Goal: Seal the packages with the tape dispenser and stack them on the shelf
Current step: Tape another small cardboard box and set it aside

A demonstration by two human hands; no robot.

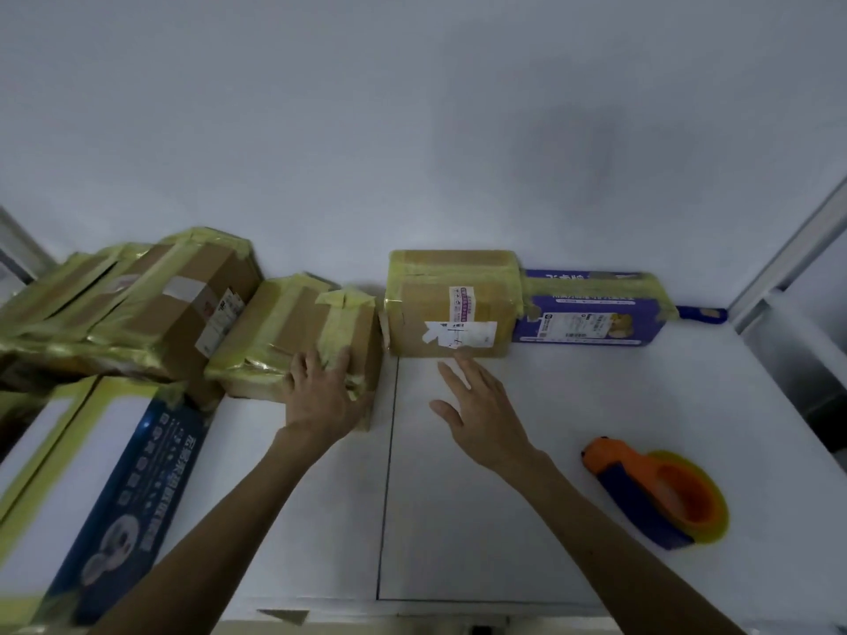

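Two grips, both released: left grip (321, 391) flat on a taped package (293, 327), right grip (481, 405) hovering just before a second package (451, 304), tape dispenser (660, 492) on the worktop (504, 533) to its right. A hard shove leftward could topple the leaning stack (137, 309) beside the left grip.

Wall: plain white wall (412, 107) behind the far edge.
Shadow: soft grey shadow (596, 162) high on the wall, right.
Surface: flat white surface (481, 520) crossed by a thin dark seam (389, 451).
Frame: pale metal upright (788, 263) at the right edge.
Light: dim, even.
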